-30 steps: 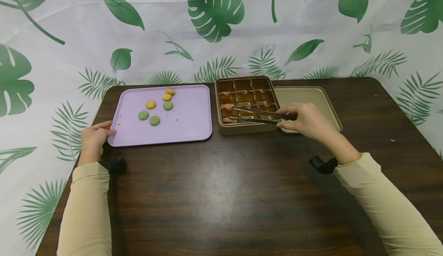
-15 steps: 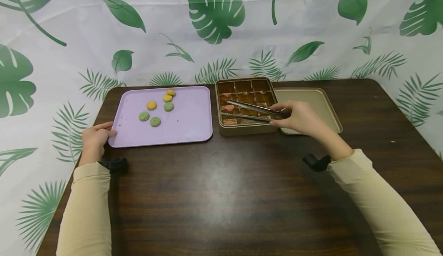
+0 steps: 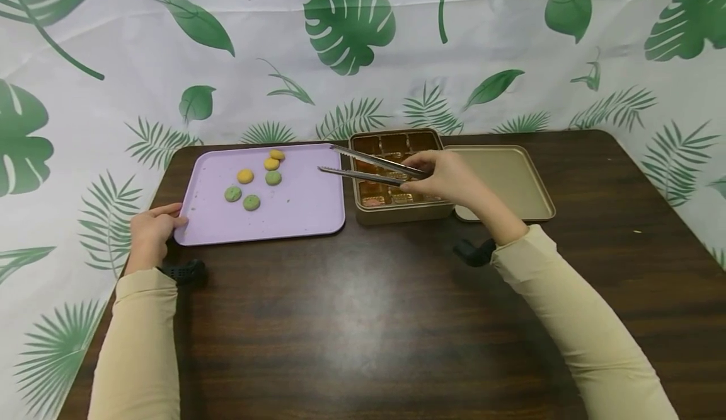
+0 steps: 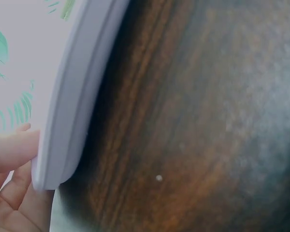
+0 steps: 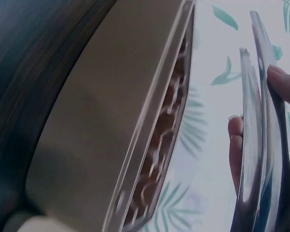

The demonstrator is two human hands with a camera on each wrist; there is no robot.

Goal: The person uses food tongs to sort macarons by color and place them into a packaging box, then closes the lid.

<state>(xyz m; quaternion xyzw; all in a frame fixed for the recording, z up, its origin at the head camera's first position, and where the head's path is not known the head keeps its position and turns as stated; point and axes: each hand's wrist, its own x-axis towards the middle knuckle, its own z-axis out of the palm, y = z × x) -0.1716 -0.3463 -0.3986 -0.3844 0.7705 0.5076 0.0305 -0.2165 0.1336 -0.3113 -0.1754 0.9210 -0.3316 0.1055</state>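
Note:
My right hand (image 3: 448,177) holds a pair of metal tongs (image 3: 374,169) between thumb and fingers. The tongs' tips stand apart with nothing between them, over the right edge of the lilac tray (image 3: 309,209). Beneath the tongs is a gold tin box (image 3: 405,214) with a brown divided insert, and a pink macaron shell (image 3: 373,202) lies in its front left compartment. At the tray's left edge, my left hand (image 3: 152,234) grips the rim, thumb on top in the left wrist view. Green shells (image 3: 252,202) and yellow shells (image 3: 245,176) lie on the tray.
The box's gold lid (image 3: 505,180) lies flat to the right of the box on the dark wooden table (image 3: 351,319). A white cloth with green leaves (image 3: 238,60) hangs right behind the table's back edge. Small crumbs dot the tray.
My right hand has moved left with the tongs, lifting their tips out of the box and over to the tray's right edge. The pink shells stay in the box. My left hand keeps its place.

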